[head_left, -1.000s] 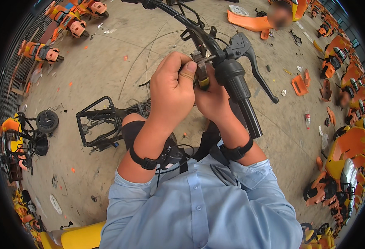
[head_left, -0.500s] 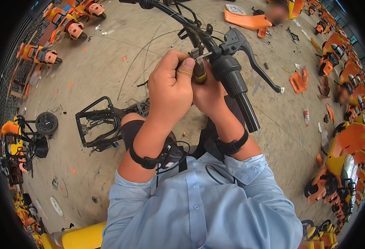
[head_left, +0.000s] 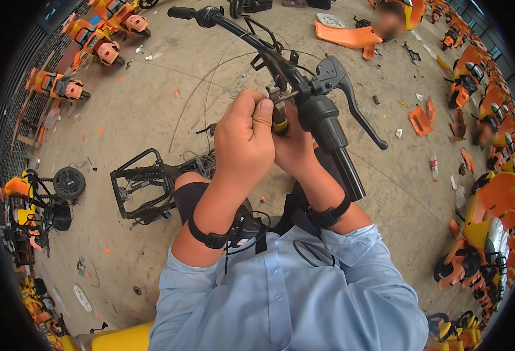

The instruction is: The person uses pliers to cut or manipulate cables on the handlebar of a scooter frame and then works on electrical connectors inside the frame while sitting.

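Observation:
Black handlebars (head_left: 251, 42) slant across the upper middle, with a throttle grip (head_left: 329, 130) and a brake lever (head_left: 360, 108) at their right end. My left hand (head_left: 243, 134) is closed, its thumb and bent forefinger pinching by a thin metal rod (head_left: 290, 95) beside the lever's clamp. What it grips is mostly hidden. Just right of it, my right hand (head_left: 295, 149) is closed around a metal tool with a yellow-trimmed handle (head_left: 280, 125), which looks like pliers. The tool stands upright below the bar, its upper end at the rod. Both hands touch or nearly touch each other.
A black metal frame (head_left: 143, 184) with tangled cables lies left of my knee. Orange and yellow scooters stand along the left and right sides. Orange panels (head_left: 421, 120) and a plastic bottle (head_left: 434, 167) lie on the concrete floor. Another person is near the top right.
The view has shifted slightly, bringing the handlebars' far left grip into sight. The brake lever's tip sits lower and further left. Both hands keep their hold by the clamp.

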### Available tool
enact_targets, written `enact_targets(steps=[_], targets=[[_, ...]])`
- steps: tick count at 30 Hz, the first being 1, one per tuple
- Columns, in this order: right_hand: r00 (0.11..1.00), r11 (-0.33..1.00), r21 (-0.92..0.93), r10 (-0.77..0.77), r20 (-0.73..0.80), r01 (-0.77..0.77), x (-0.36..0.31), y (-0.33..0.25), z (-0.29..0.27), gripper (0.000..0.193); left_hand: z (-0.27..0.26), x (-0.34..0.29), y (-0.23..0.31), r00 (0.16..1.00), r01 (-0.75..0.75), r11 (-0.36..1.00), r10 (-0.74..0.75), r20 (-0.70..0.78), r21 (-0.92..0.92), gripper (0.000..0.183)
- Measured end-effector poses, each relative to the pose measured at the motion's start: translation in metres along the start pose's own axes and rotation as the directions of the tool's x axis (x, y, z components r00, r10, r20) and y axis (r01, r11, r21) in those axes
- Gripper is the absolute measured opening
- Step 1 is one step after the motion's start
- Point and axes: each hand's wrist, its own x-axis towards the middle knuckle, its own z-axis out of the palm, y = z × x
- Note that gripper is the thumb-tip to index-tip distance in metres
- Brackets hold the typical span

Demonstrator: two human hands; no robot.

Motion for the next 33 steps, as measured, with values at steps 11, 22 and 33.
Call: enact_targets(steps=[11,22,33], targets=[[0.98,0.981,-0.008,-0.193,-0.039,0.192,0.02,0.027,0.002,0.03,-0.002,-0.001,0.01,0.998,0.055,0.99,-0.05,0.037,-0.131,0.019],[0.988,0.986,-0.083,0.148,0.052,-0.143,-0.022,-0.045,-0.026,0.031,0.001,-0.008,0.008,0.996,-0.09,0.981,0.087,0.021,0.174,0.022],[0.977,0.974,-0.072,-0.215,-0.017,0.213,0.027,0.031,0.002,0.043,-0.004,0.0,0.009,0.993,0.083,0.994,-0.076,0.087,-0.078,0.025]])
